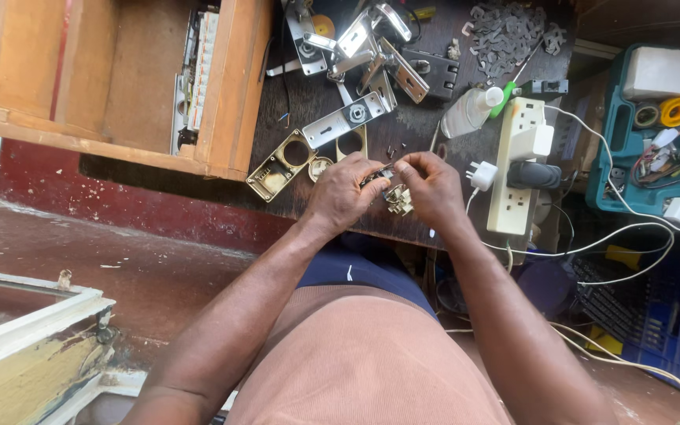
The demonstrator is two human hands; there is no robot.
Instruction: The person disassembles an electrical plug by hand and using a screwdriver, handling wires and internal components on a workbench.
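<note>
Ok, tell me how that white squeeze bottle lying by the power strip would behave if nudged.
The white squeeze bottle lies on its side, so it would probably roll. It looks like thin plastic, likely light and squashy. Its nozzle nearly touches the power strip, which might stop it.

2 hands (391, 189), 1 power strip (517, 165), 1 white bottle (470, 110), 1 wooden drawer (120, 79), 1 teal toolbox (619, 149).

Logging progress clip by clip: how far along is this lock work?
Done: the lock looks stripped down, with a brass case lying open and empty and a plate and handles loose on the table. In hand: the left hand and right hand hold a small metal part between the fingertips. Left: nothing looks reassembled; all parts lie apart.
</note>
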